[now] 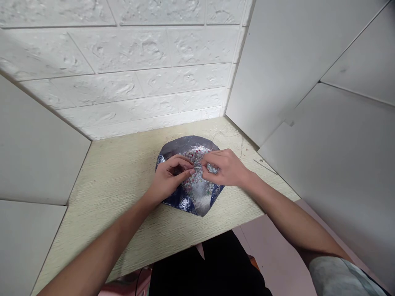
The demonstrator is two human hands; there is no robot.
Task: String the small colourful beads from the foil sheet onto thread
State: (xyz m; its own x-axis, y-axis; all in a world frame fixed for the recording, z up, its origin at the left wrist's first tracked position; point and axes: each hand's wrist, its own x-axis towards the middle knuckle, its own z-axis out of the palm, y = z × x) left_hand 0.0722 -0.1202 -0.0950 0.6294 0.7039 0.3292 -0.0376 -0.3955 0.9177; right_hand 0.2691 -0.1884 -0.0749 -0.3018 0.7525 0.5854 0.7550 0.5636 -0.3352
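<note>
A dark blue, shiny plastic sheet (180, 144) with turned-up edges lies on the table. Many small beads (197, 154) are spread over it, mostly clear and whitish, with some red and green. Just above them, my left hand (173, 172) pinches a thin, bright, needle-like piece (197, 167) between thumb and fingertips. From the other side, my right hand (224, 166) is closed in a pinch at the opposite end of this piece. The fingertips nearly meet. Whether a bead or thread is also in the fingers is too small to tell.
The pale wood-grain table (123, 185) ends at a white brick-patterned wall (138, 74). White panels (308, 102) stand on both sides. A thin grey stick (265, 166) lies by the right panel, and fine thread (241, 146) trails near the back right.
</note>
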